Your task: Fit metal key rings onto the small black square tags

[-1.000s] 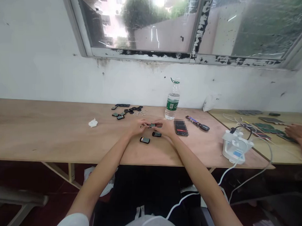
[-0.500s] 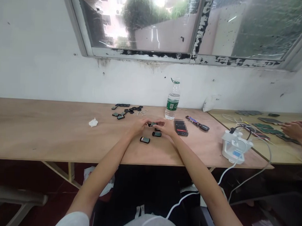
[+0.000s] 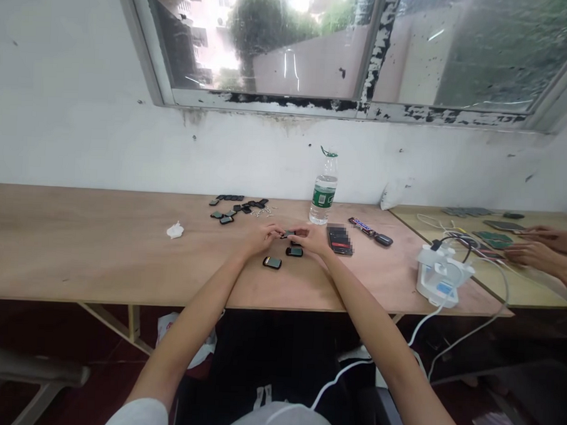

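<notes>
Between my hands, just above the wooden table, is a small black-edged case with a grey face. My left hand has its fingertips closed at the left end of this case. My right hand pinches the right end, its fingers partly covering the piece. Close below lie a similar black case with a grey-green inside and a second one nearer the table's front edge. Another dark piece is partly hidden under my right hand. Further back are several more black cases beside a scatter of small pale bits.
A water bottle stands behind my right hand. A phone, a Snickers bar and a black key fob lie rightward. A white power strip trails cables. Another person's hands work over green boards. Crumpled tissue lies left.
The case between my hands has tilted slightly, and my left fingers have shifted a little on it. At the right, the other person's hands have moved leftward and spread apart over the boards.
</notes>
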The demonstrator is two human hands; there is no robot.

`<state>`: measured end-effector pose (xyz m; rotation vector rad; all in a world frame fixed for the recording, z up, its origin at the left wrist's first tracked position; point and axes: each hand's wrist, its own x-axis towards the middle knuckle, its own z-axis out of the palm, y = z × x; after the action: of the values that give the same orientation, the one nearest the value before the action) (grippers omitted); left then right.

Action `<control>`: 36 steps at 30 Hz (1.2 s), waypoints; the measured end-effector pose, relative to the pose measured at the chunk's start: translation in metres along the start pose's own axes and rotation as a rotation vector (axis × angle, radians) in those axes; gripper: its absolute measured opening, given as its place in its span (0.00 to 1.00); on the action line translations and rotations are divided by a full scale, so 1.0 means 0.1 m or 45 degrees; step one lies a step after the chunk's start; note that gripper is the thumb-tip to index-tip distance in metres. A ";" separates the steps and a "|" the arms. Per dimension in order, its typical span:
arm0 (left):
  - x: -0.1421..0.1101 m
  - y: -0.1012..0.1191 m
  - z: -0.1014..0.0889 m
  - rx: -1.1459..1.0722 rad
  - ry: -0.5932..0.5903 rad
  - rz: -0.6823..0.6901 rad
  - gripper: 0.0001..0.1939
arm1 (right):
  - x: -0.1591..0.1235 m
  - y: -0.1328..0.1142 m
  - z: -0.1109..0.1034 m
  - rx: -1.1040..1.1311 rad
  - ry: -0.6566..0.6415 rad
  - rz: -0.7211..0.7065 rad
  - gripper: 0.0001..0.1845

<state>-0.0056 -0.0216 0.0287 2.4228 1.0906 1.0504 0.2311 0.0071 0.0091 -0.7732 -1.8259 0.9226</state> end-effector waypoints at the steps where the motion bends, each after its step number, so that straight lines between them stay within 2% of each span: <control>1: 0.00 0.00 0.00 -0.021 0.032 -0.029 0.16 | 0.00 0.01 0.00 -0.003 -0.008 0.007 0.21; 5: 0.00 -0.06 -0.04 -0.055 0.270 -0.175 0.15 | 0.00 0.02 -0.03 -0.071 -0.041 0.026 0.20; 8: 0.00 -0.18 -0.07 0.013 0.354 -0.228 0.15 | -0.02 -0.02 -0.10 -0.176 -0.114 0.016 0.21; 13: 0.09 -0.42 -0.06 0.150 0.228 -0.332 0.12 | -0.07 -0.13 -0.20 -0.329 -0.383 -0.069 0.20; 20: 0.15 -0.55 -0.03 0.319 0.027 -0.353 0.14 | -0.07 -0.12 -0.22 -0.353 -0.408 -0.085 0.23; 23: 0.13 -0.55 -0.05 0.311 -0.038 -0.378 0.14 | -0.07 -0.14 -0.24 -0.315 -0.451 -0.025 0.26; 29: 0.08 -0.54 -0.10 0.320 -0.078 -0.388 0.15 | -0.12 -0.30 -0.35 -0.297 -0.688 0.155 0.27; 33: 0.05 -0.54 -0.13 0.240 -0.051 -0.416 0.14 | -0.16 -0.38 -0.39 -0.325 -0.690 0.240 0.28; 36: 0.02 -0.56 -0.17 0.050 -0.099 -0.490 0.15 | -0.17 -0.39 -0.38 -0.363 -0.684 0.251 0.29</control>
<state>-0.0465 0.0171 0.0127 2.1380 1.4835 0.8079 0.2672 -0.0167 0.0463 -0.9584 -2.4206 1.0838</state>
